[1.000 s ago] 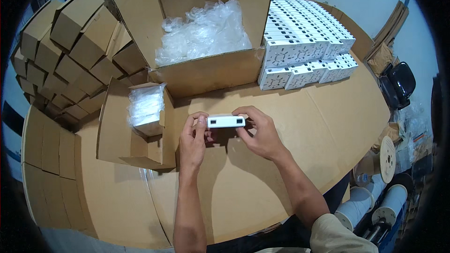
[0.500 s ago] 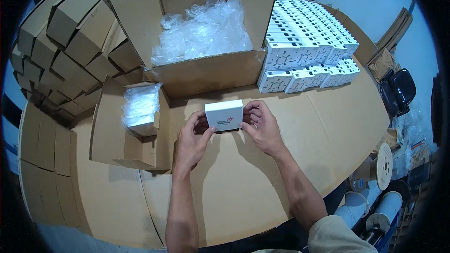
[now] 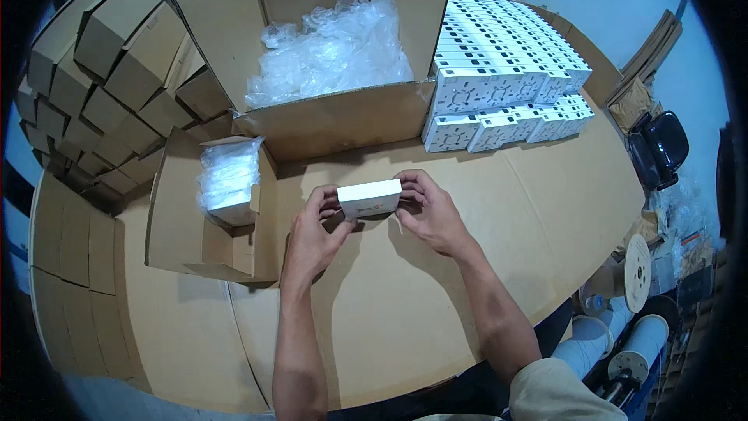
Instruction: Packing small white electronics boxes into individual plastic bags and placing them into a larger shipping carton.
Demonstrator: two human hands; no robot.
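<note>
A small white plastic box [image 3: 369, 197] is held upright between my two hands over the cardboard-covered table. My left hand [image 3: 315, 226] grips its left end, thumb in front and fingers behind. At the right end, my right hand [image 3: 427, 210] pinches it the same way. The narrow top edge of the box faces up, and its printed front is mostly foreshortened. Left of my left hand stands an open cardboard carton [image 3: 265, 238] with several white pieces in clear plastic bags [image 3: 228, 179] stacked inside.
Behind my hands a large open cardboard box [image 3: 343, 121] holds crumpled clear plastic bags [image 3: 335, 51]. Rows of white plastic boxes [image 3: 499, 70] are stacked at the back right. Folded brown cartons [image 3: 117, 78] pile up at the left. Cable spools [image 3: 637, 273] stand beyond the table's right edge.
The white box has tipped so its top edge shows more and its front less. Both hands still hold it. The whole view has shifted slightly.
</note>
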